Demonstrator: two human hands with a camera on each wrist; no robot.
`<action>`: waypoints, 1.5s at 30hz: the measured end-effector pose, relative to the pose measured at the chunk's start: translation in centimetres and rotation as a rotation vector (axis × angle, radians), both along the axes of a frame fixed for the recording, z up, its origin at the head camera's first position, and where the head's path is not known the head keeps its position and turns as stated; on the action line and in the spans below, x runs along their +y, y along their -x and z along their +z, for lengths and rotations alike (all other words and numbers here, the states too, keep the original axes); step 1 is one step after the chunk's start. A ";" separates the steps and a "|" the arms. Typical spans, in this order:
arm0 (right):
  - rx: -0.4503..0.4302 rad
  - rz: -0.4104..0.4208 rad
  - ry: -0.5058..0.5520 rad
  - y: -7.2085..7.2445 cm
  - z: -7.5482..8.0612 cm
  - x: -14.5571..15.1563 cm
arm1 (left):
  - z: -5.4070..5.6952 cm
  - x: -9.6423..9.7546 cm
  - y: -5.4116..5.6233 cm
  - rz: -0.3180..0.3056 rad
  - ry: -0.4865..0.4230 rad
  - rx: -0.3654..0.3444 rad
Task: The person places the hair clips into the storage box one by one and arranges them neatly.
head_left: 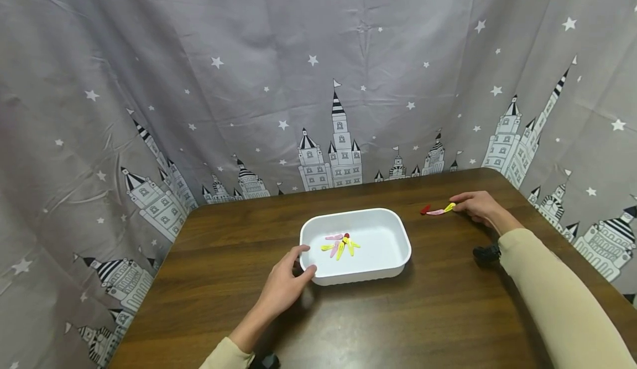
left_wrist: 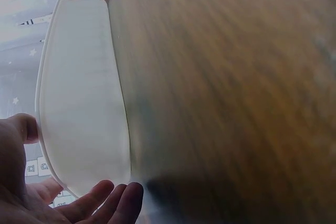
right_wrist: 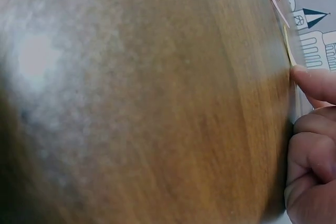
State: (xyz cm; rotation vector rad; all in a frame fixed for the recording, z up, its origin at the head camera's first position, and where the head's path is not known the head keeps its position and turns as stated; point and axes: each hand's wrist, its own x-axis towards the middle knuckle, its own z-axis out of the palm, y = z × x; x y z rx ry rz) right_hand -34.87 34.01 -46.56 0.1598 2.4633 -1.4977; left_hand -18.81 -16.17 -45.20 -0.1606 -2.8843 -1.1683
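Note:
A white plastic tray (head_left: 355, 276) stands on the table, with pink and yellow snap hair clips (head_left: 340, 250) and a small red piece (head_left: 346, 235) grouped inside it. My left hand (head_left: 286, 283) grips its near left corner; in the left wrist view the thumb and fingers spread around the tray wall (left_wrist: 81, 98). Off to the right, my right hand (head_left: 480, 208) pinches the end of a yellow hair clip (head_left: 449, 207), low over the table. A pink hair clip (head_left: 436, 212) and a red clip (head_left: 425, 209) lie in line beside it.
The brown wooden table (head_left: 239, 247) ends at the back against a grey curtain (head_left: 249, 81) printed with castles and stars. A black strap device (head_left: 486, 254) sits at the right wrist. The tray stands between the two hands.

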 end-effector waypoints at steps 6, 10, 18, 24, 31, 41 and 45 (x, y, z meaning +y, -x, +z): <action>0.021 -0.013 -0.042 0.3 -0.1 -0.2 | 0.1 0.0 0.2 -0.004 -0.006 0.018; 0.035 -0.004 -0.032 0.5 -0.2 -0.1 | 0.0 -0.1 0.2 -0.006 0.001 0.027; 0.036 -0.017 -0.035 0.5 -0.5 0.0 | -0.2 0.0 0.2 -0.002 0.010 0.028; 0.051 -0.029 -0.039 0.5 -0.8 0.1 | -0.2 0.0 0.2 0.001 0.012 0.027; 0.068 -0.033 -0.057 0.7 -1.0 0.2 | -0.2 0.1 0.2 0.007 0.017 0.033; 0.077 -0.018 -0.088 0.6 -1.0 0.4 | -0.2 0.1 0.2 0.008 0.022 0.036; 0.082 -0.017 -0.101 0.5 -1.0 0.3 | -0.2 0.1 0.1 0.002 0.025 0.033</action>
